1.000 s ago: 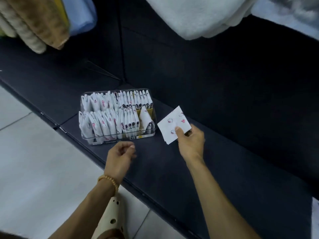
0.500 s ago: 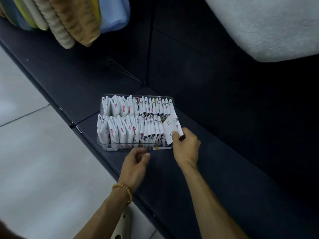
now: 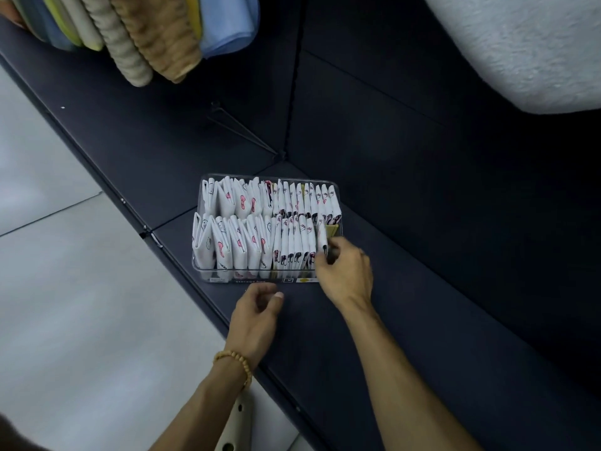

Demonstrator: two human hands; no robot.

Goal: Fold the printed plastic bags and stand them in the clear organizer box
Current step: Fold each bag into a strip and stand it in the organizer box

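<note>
Nearest the camera, a cream perforated object (image 3: 234, 428) is cut off at the bottom edge, partly hidden behind the left forearm, and cannot be identified. A beaded bracelet (image 3: 234, 361) is worn on the left wrist. The left hand (image 3: 257, 315) is held just in front of the clear organizer box (image 3: 208, 277), fingers loosely curled; its grip is narrow and nothing is held in it. The right hand (image 3: 346, 276) is placed at the front right corner of the organizer box, and a folded printed bag (image 3: 322, 237) is pinched between thumb and fingertips, standing at the right end of the front row. The lower part of that bag is hidden by the fingers.

The organizer box rests on a dark navy padded surface (image 3: 422, 288), and two rows of folded printed bags (image 3: 260, 229) are stood upright in it. The prints are too small to be made out clearly. A label on the front wall of the organizer box is only partly legible.

Left of the organizer box, pale floor tiles (image 3: 65, 288) are seen. Beyond it, rolled and folded textiles (image 3: 146, 34) are cut off at the top left, and a white fluffy blanket (image 3: 527, 43) is cut off at the top right.
</note>
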